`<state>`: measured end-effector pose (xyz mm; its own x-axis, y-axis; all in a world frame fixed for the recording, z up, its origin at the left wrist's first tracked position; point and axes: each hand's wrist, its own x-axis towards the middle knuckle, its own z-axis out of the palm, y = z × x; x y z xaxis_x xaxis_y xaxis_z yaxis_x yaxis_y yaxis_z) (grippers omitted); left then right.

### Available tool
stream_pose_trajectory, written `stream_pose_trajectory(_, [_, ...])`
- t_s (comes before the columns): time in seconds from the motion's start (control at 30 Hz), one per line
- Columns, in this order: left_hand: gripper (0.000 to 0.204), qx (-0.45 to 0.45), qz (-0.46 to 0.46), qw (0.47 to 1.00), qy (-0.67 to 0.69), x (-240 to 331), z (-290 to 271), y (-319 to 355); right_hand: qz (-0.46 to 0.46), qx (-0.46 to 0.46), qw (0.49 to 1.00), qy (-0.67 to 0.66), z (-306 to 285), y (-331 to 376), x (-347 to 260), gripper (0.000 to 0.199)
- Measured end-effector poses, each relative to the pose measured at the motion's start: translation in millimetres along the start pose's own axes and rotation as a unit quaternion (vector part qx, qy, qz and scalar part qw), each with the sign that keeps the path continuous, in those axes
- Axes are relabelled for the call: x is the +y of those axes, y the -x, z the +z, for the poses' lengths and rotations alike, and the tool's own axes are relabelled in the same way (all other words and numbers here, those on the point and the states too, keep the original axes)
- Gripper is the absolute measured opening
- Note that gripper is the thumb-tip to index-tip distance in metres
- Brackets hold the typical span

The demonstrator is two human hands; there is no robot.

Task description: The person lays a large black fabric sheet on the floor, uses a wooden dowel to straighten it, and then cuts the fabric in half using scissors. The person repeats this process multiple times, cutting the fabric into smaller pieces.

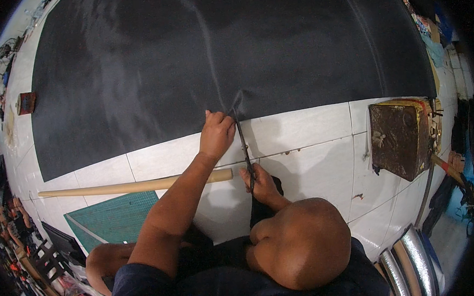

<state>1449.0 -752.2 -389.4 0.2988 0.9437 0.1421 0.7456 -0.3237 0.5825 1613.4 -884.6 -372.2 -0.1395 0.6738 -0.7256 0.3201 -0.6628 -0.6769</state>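
A large black sheet (134, 73) of smooth material lies spread over the white tiled floor. Its near edge is pinched in my left hand (217, 133), whose fingers are closed on it. Beside that, my right hand (263, 184) grips the handles of long dark scissors (244, 142). The blades point away from me and reach the sheet's near edge just right of my left fingers, where the material lifts in a small fold. How far the blades stand apart is hard to make out.
A long tan tube (141, 185) and a green cutting mat (116, 215) with a ruler (86, 226) lie at the near left. A worn brown block (399, 138) stands at the right, near a red-banded handle (440, 163). A small red box (26, 103) sits by the sheet's left edge. Rolls (412, 262) occupy the lower right.
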Motion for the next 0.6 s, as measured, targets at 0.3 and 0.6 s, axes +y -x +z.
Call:
stream_pose_trajectory(0.3, [0.008, 0.006, -0.009, 1.000, 0.003, 1.9, 0.1, 0.7, -0.022, 0.032, 0.999, -0.007, 7.2, -2.1, 0.0, 0.051])
stream_pose_trajectory(0.6, [0.008, 0.029, -0.005, 0.999, 0.044, -1.9, -3.5, 2.5, -0.062, 0.061, 0.996, -0.017, 12.4, -23.4, -2.6, 0.048])
